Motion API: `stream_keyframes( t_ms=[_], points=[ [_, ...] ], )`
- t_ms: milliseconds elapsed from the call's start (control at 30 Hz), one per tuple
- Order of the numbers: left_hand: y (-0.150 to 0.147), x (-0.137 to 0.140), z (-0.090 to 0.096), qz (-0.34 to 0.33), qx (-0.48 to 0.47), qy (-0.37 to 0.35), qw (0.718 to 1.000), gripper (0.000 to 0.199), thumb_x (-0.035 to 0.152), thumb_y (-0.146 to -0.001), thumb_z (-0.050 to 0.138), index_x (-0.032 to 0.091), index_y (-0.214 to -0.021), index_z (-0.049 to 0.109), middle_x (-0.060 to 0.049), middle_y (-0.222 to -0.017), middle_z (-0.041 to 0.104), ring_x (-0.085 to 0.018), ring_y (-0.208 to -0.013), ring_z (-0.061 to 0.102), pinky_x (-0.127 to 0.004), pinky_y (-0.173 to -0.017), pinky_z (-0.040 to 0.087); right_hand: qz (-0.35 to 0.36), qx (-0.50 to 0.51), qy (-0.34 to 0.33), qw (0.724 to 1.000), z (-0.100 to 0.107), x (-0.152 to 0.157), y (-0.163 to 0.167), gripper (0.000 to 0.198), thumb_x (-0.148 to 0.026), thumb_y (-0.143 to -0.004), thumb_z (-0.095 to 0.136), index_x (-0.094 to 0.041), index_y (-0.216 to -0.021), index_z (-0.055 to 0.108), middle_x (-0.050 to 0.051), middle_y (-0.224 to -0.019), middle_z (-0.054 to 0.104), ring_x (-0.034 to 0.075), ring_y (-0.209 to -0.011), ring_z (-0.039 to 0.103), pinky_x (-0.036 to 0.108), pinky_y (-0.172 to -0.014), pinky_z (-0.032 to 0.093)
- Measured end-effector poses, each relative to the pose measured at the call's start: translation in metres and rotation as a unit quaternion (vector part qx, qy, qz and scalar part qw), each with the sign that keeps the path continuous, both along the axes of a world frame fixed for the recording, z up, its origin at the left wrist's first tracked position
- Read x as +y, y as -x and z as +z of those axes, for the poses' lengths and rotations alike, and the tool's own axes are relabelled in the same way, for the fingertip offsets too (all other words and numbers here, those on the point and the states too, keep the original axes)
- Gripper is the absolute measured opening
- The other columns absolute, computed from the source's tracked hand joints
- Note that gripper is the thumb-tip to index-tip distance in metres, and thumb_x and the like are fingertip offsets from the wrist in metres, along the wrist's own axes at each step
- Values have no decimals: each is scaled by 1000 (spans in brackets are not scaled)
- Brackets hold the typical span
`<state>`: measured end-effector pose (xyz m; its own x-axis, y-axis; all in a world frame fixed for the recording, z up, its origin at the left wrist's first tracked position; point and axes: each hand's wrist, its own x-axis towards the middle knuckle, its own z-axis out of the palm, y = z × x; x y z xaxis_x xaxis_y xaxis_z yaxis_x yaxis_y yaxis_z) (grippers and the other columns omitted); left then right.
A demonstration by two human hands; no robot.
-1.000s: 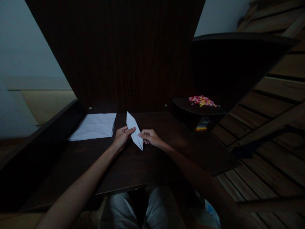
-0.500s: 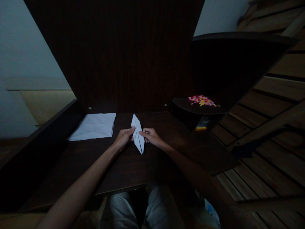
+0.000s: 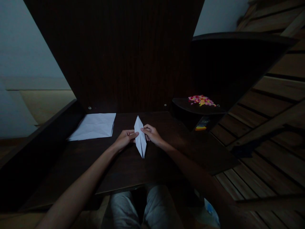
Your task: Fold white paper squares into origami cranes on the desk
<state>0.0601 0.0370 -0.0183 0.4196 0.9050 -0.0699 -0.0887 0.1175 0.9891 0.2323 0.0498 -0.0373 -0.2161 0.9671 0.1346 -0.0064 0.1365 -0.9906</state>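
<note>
A narrow, diamond-shaped piece of folded white paper [image 3: 140, 141] is held above the dark desk, one long point away from me and a split pair of points toward me. My left hand [image 3: 125, 138] pinches its left edge, thumb on top and fingers behind. On the opposite edge my right hand [image 3: 152, 134] grips it the same way, its thumb a little higher up the paper. The fingers behind the paper are partly hidden.
A stack of white paper sheets [image 3: 95, 125] lies on the desk [image 3: 124, 178] at the left. Small pink, red and yellow pieces [image 3: 202, 100] are heaped on a corner shelf [image 3: 188, 106] at right. A raised side board [image 3: 47, 127] borders the desk's left.
The folded paper has shifted slightly right and toward me and stands straighter. My right thumb has moved up along it, and the two lower points now show side by side.
</note>
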Motion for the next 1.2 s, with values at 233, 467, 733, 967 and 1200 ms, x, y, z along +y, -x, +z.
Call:
stream_keyframes(
  t_ms=[233,467,733,967,1200],
  points=[
    [-2,-1,-3,-39,12,-2,999,39,47,-67,76,12,-85,74,-10,-79,72,-18,-71,65,-29,-67,50,-25,9,-24,999,3,1,-2,29,-43,-75,58,-20,-63,47,-9,-45,41,5,-33,38,18,-33,23],
    [-4,-3,0,-10,-5,12,1000,37,40,-63,80,14,-88,72,-7,-77,71,-16,-67,64,-27,-64,51,-64,8,-17,998,3,1,0,26,-43,-73,58,-20,-64,49,-9,-43,40,5,-33,37,17,-32,23],
    [-6,-2,-1,1,-4,19,1000,33,38,-61,80,14,-82,72,-6,-72,69,-16,-66,63,-28,-62,50,-47,29,-13,998,4,1,-1,25,-41,-73,59,-20,-65,49,-9,-49,43,5,-33,40,17,-31,26],
    [-7,-1,-4,15,6,25,1000,36,45,-63,79,14,-78,71,-5,-72,69,-15,-64,61,-27,-63,49,-55,39,-25,997,2,3,-1,25,-40,-74,57,-19,-62,49,-7,-52,46,4,-33,40,16,-32,25],
    [-7,-2,0,59,3,3,998,35,47,-62,78,15,-73,70,-2,-68,67,-14,-61,59,-25,-58,45,-25,12,-13,1000,3,0,-1,32,-50,-77,57,-20,-72,49,-9,-48,45,5,-33,41,16,-31,26]
  ],
)
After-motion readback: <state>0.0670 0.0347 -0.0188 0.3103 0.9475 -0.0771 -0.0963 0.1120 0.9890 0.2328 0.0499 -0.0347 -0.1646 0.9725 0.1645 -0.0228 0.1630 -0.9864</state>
